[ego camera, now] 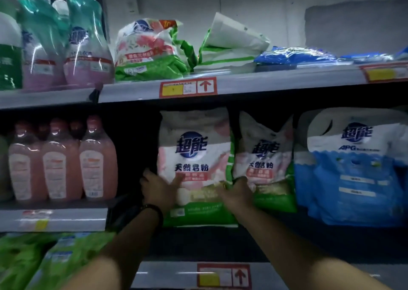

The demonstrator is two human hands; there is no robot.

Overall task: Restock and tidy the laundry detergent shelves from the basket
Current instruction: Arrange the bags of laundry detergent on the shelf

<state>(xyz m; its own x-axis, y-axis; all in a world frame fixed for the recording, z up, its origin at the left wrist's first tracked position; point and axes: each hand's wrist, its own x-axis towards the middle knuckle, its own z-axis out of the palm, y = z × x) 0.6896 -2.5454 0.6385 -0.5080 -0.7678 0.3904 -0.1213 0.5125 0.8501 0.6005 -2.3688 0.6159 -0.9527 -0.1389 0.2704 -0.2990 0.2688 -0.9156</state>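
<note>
A white, pink and green detergent powder bag (195, 157) stands upright on the middle shelf (265, 225). My left hand (157, 189) grips its lower left edge, thumb on the front. My right hand (237, 193) grips its lower right edge, fingers curled behind it. A second bag of the same kind (265, 157) leans just to the right, touching it. The basket is out of view.
A large blue and white bag (353, 168) stands further right. Pink bottles (61, 159) fill the middle shelf's left, with a dark gap beside them. The top shelf (265, 81) holds teal-capped bottles (66, 42), slumped bags (150, 49) and flat blue packs (293, 55). Green pouches (44, 258) lie at lower left.
</note>
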